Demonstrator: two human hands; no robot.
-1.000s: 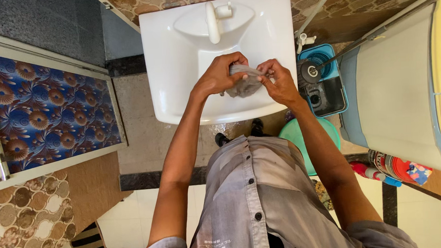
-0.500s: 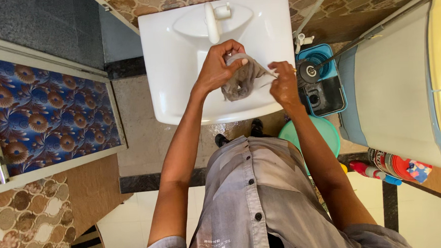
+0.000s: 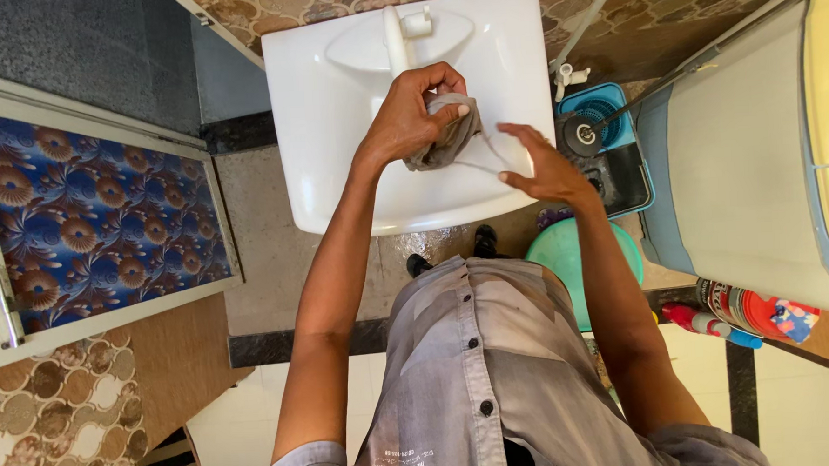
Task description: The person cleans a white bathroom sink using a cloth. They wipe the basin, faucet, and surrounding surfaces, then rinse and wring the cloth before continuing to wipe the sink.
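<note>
Standing at the white sink (image 3: 336,143), we grip a bunched grey cloth (image 3: 440,137) in our left hand (image 3: 414,112), fingers closed tight around it, just below the tap (image 3: 395,38). Our right hand (image 3: 542,167) sits open beside it, fingers spread, empty over the basin's edge

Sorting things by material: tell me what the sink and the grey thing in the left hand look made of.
Sink: likely glazed ceramic; white, smooth, glossy with soft highlights. Grey thing: seemingly cloth; it bunches and folds limply in the left hand, matte surface.
</note>
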